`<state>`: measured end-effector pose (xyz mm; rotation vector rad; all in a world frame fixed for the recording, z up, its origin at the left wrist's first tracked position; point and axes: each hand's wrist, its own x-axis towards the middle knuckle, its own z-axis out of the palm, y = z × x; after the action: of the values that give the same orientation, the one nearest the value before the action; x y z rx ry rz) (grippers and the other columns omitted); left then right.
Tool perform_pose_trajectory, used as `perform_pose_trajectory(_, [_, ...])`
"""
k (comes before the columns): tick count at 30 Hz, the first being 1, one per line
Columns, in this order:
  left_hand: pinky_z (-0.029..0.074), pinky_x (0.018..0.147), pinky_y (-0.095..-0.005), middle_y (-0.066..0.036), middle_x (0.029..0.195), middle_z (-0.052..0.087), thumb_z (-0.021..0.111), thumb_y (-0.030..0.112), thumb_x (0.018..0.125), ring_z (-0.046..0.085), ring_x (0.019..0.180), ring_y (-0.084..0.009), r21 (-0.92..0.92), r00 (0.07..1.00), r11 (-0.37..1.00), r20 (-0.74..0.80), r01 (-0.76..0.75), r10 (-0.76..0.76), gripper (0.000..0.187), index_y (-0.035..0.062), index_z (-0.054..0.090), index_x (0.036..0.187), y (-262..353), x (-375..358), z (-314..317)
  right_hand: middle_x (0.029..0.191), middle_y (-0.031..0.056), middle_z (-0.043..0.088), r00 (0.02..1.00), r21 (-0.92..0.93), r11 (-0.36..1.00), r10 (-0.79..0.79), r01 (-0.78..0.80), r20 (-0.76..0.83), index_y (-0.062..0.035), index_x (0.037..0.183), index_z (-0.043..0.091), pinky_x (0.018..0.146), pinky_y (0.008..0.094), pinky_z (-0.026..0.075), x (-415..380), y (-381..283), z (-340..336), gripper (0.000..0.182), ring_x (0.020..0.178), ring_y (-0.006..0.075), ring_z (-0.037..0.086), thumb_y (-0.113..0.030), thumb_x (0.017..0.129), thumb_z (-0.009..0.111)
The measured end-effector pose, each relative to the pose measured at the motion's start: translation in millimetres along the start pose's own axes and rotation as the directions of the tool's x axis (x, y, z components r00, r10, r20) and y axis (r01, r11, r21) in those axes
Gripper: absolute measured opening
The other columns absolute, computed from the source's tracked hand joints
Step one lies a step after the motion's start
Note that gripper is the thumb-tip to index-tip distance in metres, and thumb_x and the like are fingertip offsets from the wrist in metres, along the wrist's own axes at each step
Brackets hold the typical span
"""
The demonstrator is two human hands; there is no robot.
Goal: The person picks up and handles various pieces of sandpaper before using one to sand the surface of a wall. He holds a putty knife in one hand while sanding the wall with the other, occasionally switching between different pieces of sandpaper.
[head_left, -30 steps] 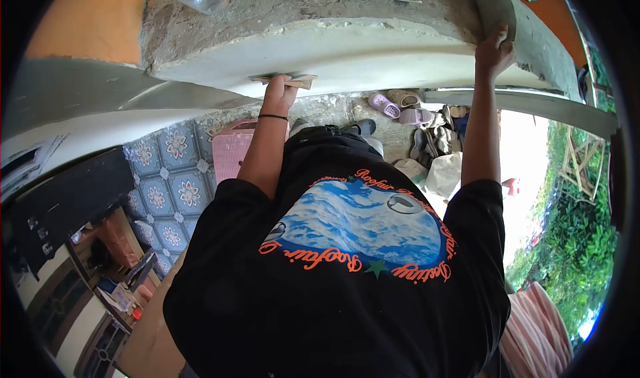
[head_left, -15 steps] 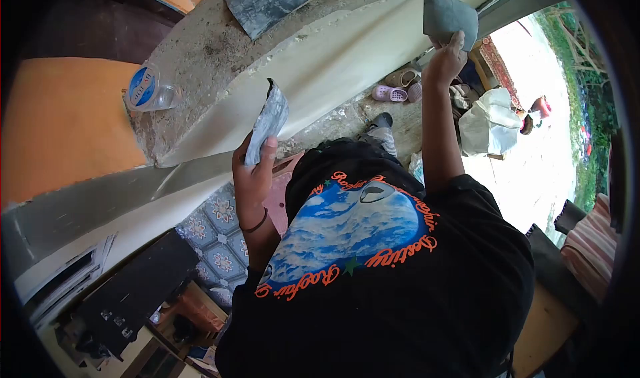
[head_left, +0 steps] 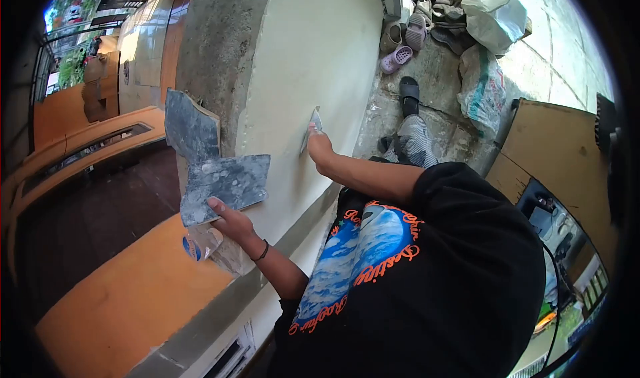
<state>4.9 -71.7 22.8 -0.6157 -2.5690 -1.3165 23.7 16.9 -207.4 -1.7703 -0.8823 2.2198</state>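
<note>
My left hand grips a flat grey board, blotched with pale smears, thumb on its near face. Behind it a second smeared grey sheet lies on the rough concrete ledge, partly overlapped. My right hand is closed around a thin, flat grey scraper-like sheet. That sheet is seen nearly edge-on, close against the cream wall surface. Below the board, a clear plastic cup with a blue label is partly hidden.
Several shoes and clogs lie on the floor beyond the wall, beside a white sack and a crumpled plastic bag. My sandalled foot is near them. A cardboard panel and a mirror-like pane stand at the right.
The view has turned. My right hand has come down from its raised position to the cream wall with its sheet. My left hand has moved out over the ledge with the smeared board.
</note>
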Motion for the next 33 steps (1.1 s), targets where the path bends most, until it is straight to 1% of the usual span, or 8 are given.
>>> perform_pose_trajectory(10, [0.034,0.099,-0.0345,-0.024,0.131,0.038,0.042,0.04,0.094,0.043,0.116,-0.0272,0.145,0.998,0.987,-0.04,0.062,-0.057,0.066,-0.0142,0.027,0.129,3.4,6.5,-3.2,0.103,0.0199,0.061,0.943,0.569,0.814,0.27,-0.116,-0.194,0.0024,0.105,0.056,0.081,0.0414,0.045,59.8,-86.9,4.2,0.049,0.097,0.0348,0.058,-0.04,0.094,0.034])
perform_pose_trajectory(11, [0.034,0.099,-0.0346,-0.024,0.132,0.037,0.042,0.039,0.094,0.043,0.116,-0.0268,0.121,0.997,0.991,-0.059,0.062,-0.055,0.066,-0.014,0.026,0.13,9.5,4.7,0.9,0.098,0.0181,0.062,0.77,0.266,0.94,0.005,0.215,-0.638,0.0022,0.103,0.055,0.076,0.0411,0.046,63.1,-66.9,40.0,0.043,0.091,0.0329,0.059,-0.036,0.093,0.037])
perform_pose_trajectory(14, [0.035,0.099,-0.0346,-0.024,0.132,0.036,0.043,0.037,0.094,0.043,0.117,-0.0265,0.129,0.988,0.982,-0.084,0.14,-0.13,0.066,-0.0138,0.022,0.131,22.5,2.0,5.8,0.104,0.0165,0.059,0.523,-0.079,0.934,-0.264,0.348,-0.811,0.0013,0.109,0.051,0.078,0.039,0.045,91.5,-48.1,56.4,0.035,0.094,0.0295,0.057,-0.028,0.092,0.04])
perform_pose_trajectory(16, [0.034,0.1,-0.0342,-0.024,0.134,0.034,0.044,0.037,0.094,0.042,0.118,-0.0262,0.084,0.991,0.99,-0.077,0.113,-0.106,0.067,-0.013,0.022,0.132,19.0,3.1,8.2,0.115,0.0166,0.055,0.639,0.015,0.951,-0.196,0.309,-0.744,0.0006,0.117,0.048,0.083,0.0371,0.044,107.7,-57.3,26.4,0.036,0.104,0.0281,0.055,-0.025,0.092,0.041])
perform_pose_trajectory(18, [0.034,0.1,-0.0343,-0.024,0.134,0.034,0.044,0.037,0.094,0.042,0.119,-0.0262,0.068,0.996,0.997,-0.078,0.042,-0.036,0.067,-0.0141,0.022,0.131,15.7,3.7,6.7,0.133,0.0132,0.044,0.968,0.587,0.782,0.252,-0.208,0.006,-0.0029,0.134,0.036,0.098,0.0291,0.032,92.3,-97.4,-40.7,0.05,0.121,0.0227,0.042,-0.036,0.096,0.034])
perform_pose_trajectory(21, [0.039,0.096,-0.0345,-0.025,0.129,0.04,0.043,0.041,0.093,0.046,0.114,-0.0272,0.066,0.993,0.995,-0.101,0.069,-0.062,0.068,-0.0168,0.029,0.126,4.7,5.0,1.3,0.144,0.0143,0.026,0.94,0.693,0.647,0.312,-0.318,0.14,-0.0065,0.139,0.026,0.107,0.0348,0.026,96.4,-105.7,-41.7,0.05,0.133,0.0264,0.027,-0.032,0.097,0.031])
perform_pose_trajectory(24, [0.043,0.093,-0.035,-0.025,0.122,0.046,0.043,0.044,0.092,0.051,0.109,-0.0284,0.064,0.988,0.995,-0.135,0.078,-0.069,0.068,-0.018,0.037,0.12,6.5,6.1,6.7,0.127,0.017,0.049,0.708,-0.048,0.923,-0.326,0.382,-0.627,-0.0045,0.132,0.037,0.092,0.0378,0.04,102.6,-38.4,49.5,0.047,0.113,0.0297,0.051,-0.034,0.095,0.036])
perform_pose_trajectory(33, [0.038,0.098,-0.0392,-0.024,0.129,0.038,0.042,0.04,0.093,0.044,0.117,-0.0306,-0.025,0.988,0.997,-0.138,0.066,-0.069,0.066,-0.0137,0.028,0.128,7.8,6.0,12.0,0.1,0.0203,0.061,0.91,0.551,0.833,0.262,-0.044,-0.322,0.0028,0.105,0.055,0.077,0.0383,0.047,132.3,-96.3,-27.6,0.035,0.089,0.0333,0.06,-0.028,0.09,0.045])
